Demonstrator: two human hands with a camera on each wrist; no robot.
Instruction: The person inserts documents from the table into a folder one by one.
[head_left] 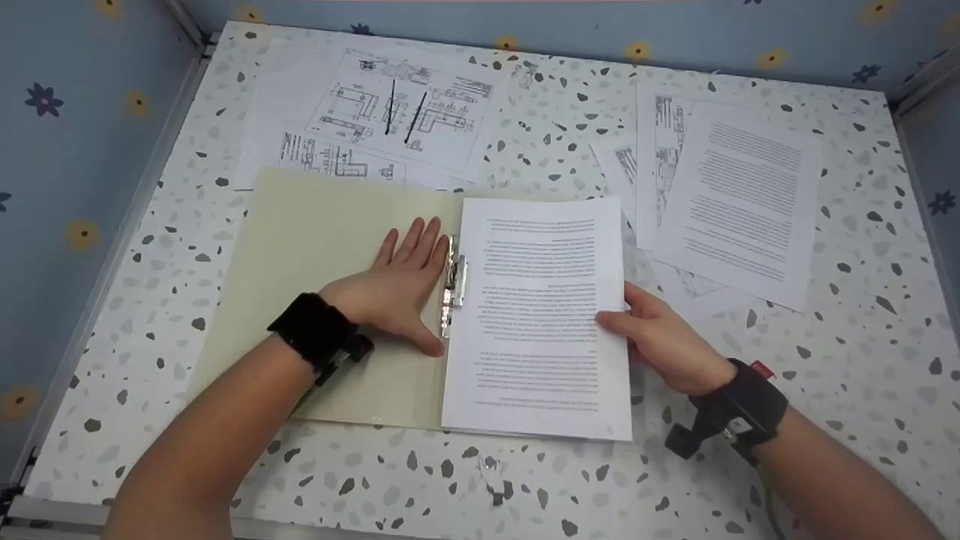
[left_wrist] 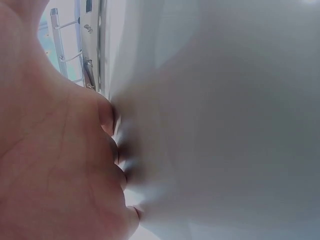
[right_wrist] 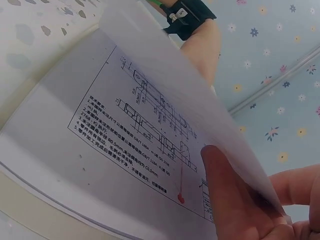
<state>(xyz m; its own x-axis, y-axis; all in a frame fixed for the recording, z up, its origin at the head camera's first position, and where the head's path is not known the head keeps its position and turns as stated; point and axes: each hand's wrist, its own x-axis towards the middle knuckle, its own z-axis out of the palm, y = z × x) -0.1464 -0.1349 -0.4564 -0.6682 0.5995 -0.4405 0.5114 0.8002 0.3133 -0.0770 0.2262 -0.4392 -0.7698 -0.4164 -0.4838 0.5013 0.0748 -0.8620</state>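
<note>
Cream rectangular folder [head_left: 315,225] with silver metal clip [head_left: 458,281] lies open toward the table's [head_left: 585,480] near edge, white printed sheets [head_left: 536,315] already inside but perhaps still unfastened, the left hand [head_left: 397,289], fingers spread, over it, the right hand [head_left: 667,341] pinching the sheets' outer edge.

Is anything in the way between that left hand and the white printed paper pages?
Yes: the silver metal clip at the fold of the cream folder stands between the left hand, spread on the folder's left side, and the white printed pages. Nothing visible blocks the right hand, which pinches their outer edge.
</note>
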